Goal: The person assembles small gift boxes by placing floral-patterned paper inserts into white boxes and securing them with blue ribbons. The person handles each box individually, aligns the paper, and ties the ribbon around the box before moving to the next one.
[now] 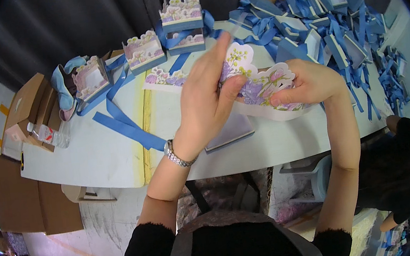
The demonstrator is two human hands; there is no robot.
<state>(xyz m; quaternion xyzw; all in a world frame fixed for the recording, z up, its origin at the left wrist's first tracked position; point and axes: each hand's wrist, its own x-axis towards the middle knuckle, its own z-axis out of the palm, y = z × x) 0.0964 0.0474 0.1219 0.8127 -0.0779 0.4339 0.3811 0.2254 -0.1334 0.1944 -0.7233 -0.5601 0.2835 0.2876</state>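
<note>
A die-cut paper strip with printed purple flowers (255, 88) is held up between my two hands, bent along its length. My left hand (205, 94), blurred and wearing a watch, has its thumb on the strip's left end and its fingers stretched upward. On the right end, my right hand (311, 81) pinches the strip with the thumb in front. Beneath them a shallow blue box (230, 134) with a pale lilac top face lies on the white table (290, 144), partly hidden by my left hand. A second floral strip (165, 78) lies behind my left hand.
Blue boxes with floral rims (143, 53) stand at the back, two of them stacked (182, 22). A heap of blue boxes with ribbons (314, 20) fills the back right. A plastic bottle (49, 135) lies by cardboard boxes at left. Another person (391, 167) is at the right.
</note>
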